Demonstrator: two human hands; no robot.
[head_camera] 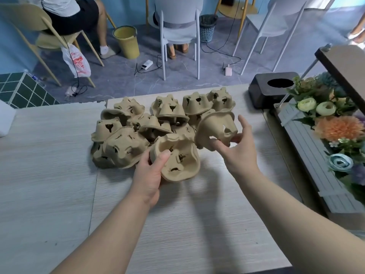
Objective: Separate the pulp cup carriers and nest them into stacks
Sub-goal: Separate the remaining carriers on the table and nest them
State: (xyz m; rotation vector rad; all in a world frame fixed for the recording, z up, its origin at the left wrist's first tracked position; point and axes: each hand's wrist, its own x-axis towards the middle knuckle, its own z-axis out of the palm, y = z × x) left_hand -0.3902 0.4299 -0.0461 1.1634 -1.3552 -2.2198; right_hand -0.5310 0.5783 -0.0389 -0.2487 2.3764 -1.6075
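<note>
Head view, looking down on a pale wood-grain table (49, 175). Dead centre sits a jumbled heap of tan moulded-pulp cup carriers (138, 125), most lying cups-up and overlapping one another, so an exact count is beyond me.

On the near edge of that heap, the left hand (151, 175) grips a small nested stack of pulp carriers (177, 161), tilted so its hollow pockets face the camera. The thumb is pressed over the stack's rim while the fingers wrap underneath, out of sight. The stack's far edge sits against the heap.

Just right of the heap, the right hand (236, 147) is lifted off the table with a single tan pulp carrier (216, 128), bottom of the cup pointing right. Thumb and fingertips pinch its lower edge, the remaining fingers fanned loose. That carrier hangs just above and right of the left hand's stack, not touching it as far as I can tell.

Further right of the heap, a black box with a round hole (270, 89) rests at the table's corner, and beyond it a grey slatted planter of artificial flowers (316, 155).
</note>
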